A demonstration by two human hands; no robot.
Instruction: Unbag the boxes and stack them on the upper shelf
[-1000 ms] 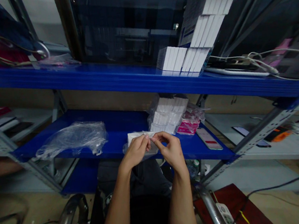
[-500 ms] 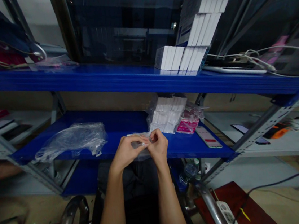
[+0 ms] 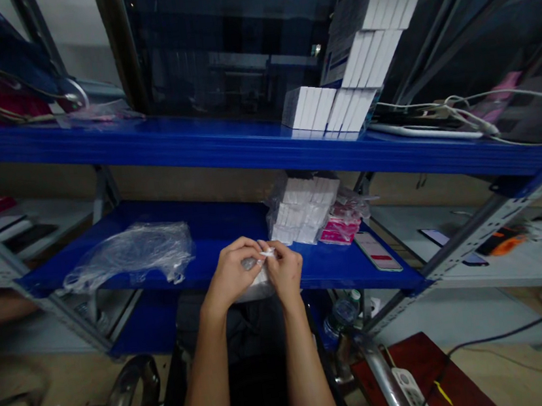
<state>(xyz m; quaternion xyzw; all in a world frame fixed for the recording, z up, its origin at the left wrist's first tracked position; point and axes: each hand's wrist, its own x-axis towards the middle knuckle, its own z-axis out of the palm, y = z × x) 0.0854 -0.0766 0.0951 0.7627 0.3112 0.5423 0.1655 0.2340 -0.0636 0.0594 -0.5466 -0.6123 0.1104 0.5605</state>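
My left hand (image 3: 233, 272) and my right hand (image 3: 285, 270) meet at the front edge of the blue middle shelf (image 3: 224, 225). Both are closed, pinching the twisted, gathered top of a clear plastic bag (image 3: 258, 289) between thumbs and fingers. The bag's body hangs below the fingers; something pale shows through it, partly hidden by my hands. Just behind my right hand stands a clear bag of small white boxes (image 3: 305, 208). Beside it are pink packets (image 3: 338, 229) in clear wrap and a phone (image 3: 377, 250) lying screen up.
Crumpled clear plastic bags (image 3: 131, 250) lie on the left of the middle shelf. White boxes (image 3: 349, 58) are stacked on the upper shelf (image 3: 195, 146), near a white cable (image 3: 467, 110). A metal chair arm (image 3: 378, 374) and a power strip (image 3: 411, 390) are at lower right.
My fingers have shifted at the bag's top, drawing closer together around the twisted plastic. More of the bag's body shows below them. The view has moved very slightly.
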